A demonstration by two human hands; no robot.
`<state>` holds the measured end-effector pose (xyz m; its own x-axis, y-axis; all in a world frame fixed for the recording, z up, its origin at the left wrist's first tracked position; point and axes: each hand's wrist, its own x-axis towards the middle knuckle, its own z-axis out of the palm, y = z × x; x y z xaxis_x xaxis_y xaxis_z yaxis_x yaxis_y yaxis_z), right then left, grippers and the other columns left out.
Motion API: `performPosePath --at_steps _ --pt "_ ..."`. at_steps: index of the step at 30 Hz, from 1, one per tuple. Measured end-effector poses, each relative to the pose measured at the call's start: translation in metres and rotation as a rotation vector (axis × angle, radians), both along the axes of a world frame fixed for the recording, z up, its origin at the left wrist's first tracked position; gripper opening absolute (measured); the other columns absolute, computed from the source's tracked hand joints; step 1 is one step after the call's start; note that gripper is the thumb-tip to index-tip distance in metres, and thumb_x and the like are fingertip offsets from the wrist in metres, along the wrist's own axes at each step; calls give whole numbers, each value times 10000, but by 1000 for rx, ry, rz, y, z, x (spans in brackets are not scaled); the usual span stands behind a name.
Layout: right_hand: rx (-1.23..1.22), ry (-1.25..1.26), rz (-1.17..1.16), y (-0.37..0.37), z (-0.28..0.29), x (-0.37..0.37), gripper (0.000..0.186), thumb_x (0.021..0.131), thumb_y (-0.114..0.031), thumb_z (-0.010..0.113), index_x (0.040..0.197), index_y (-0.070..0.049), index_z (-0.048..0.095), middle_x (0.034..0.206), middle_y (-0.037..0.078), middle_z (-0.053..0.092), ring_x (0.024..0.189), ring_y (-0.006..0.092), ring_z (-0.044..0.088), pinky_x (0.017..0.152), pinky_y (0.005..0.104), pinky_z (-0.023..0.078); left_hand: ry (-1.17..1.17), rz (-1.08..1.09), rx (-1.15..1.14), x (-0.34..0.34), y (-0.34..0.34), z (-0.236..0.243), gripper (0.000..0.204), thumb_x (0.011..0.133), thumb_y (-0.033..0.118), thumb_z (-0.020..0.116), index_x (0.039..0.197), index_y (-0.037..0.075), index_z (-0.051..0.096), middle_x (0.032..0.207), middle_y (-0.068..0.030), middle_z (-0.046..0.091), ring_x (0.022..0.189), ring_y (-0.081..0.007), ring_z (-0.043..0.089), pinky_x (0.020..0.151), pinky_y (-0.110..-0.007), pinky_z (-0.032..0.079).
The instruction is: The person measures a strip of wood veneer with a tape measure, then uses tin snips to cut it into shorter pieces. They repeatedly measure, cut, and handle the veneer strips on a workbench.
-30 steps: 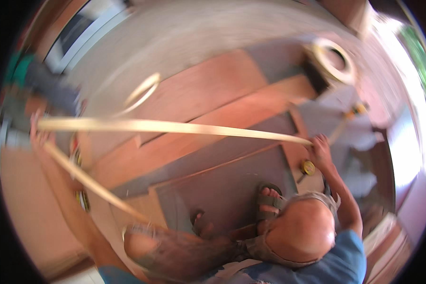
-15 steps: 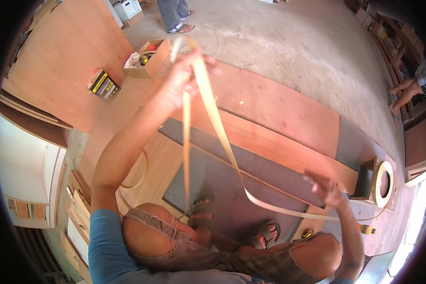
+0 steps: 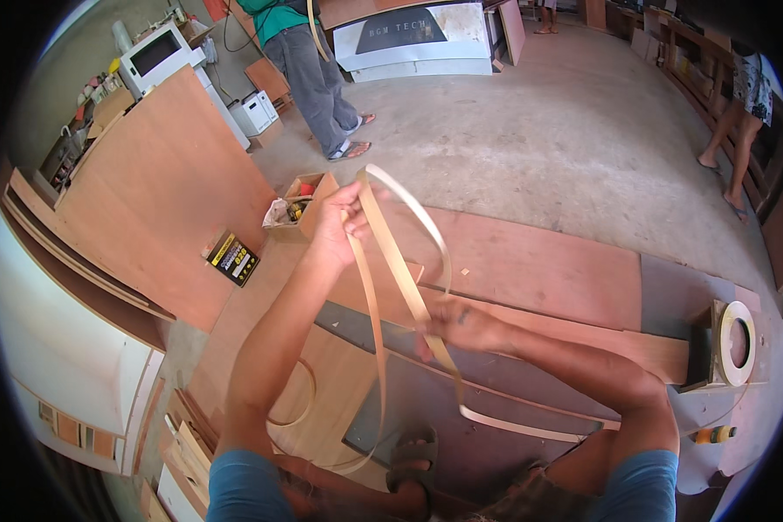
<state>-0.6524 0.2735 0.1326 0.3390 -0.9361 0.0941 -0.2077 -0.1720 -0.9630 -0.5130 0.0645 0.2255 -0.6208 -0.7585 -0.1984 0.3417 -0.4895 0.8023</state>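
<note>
A long, thin strip of wood-coloured edge banding point(image 3: 395, 250) hangs in loops in front of me. My left hand point(image 3: 336, 224), raised at the middle, pinches it near the top, where it folds over. One length drops from that hand toward my feet, and another curls away on the far side. Lower down, my right hand point(image 3: 463, 324) has its fingers closed around the slanting length; motion blurs the fingertips. From there the strip bends right, passing under my right forearm. A flat roll of the same banding point(image 3: 725, 344) stands upright on the right, against a small box-like wooden piece.
Wooden boards point(image 3: 531, 270) and dark grey panels lie on the floor before me. Left of them are a tin of adhesive point(image 3: 232, 258) and an open wooden box point(image 3: 322, 193) with tools. A yellow bottle point(image 3: 714, 434) lies at right. Two people stand farther off.
My right hand has moved left and inward from the far right to the strip and closed on it. My left hand still holds the strip. The view has tilted up, showing more of the room.
</note>
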Motion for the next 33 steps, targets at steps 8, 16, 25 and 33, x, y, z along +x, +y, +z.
performPosePath --at_steps 8,16,25,33 --pt "-778 284 -701 6 -3 20 481 953 -149 648 1354 32 455 1249 212 549 1096 330 577 969 409 467 -35 210 -18 0 -12 -27 116 948 127 562 896 24 557 950 -177 704 389 -62 315 351 -208 309" --pt "409 -517 -207 3 10 50 593 1057 -491 416 1427 -28 426 1282 145 544 1189 268 535 1075 433 422 -20 204 28 -37 28 -24 65 943 103 532 958 55 493 926 -162 669 429 -82 345 395 -252 325" --pt "230 -480 -153 37 43 16 332 1053 -275 519 1276 -41 592 982 62 628 1003 170 615 864 356 530 -75 -28 -74 -44 0 -32 210 953 225 551 1081 59 558 1028 -72 706 698 -146 534 646 -304 496" --pt "111 -796 -689 10 58 -46 448 1037 -246 515 1348 69 448 1102 122 612 1129 260 611 1007 465 466 -170 -129 -608 -49 89 -88 149 1030 130 532 1152 54 568 1040 -64 682 846 -100 613 754 -280 544"
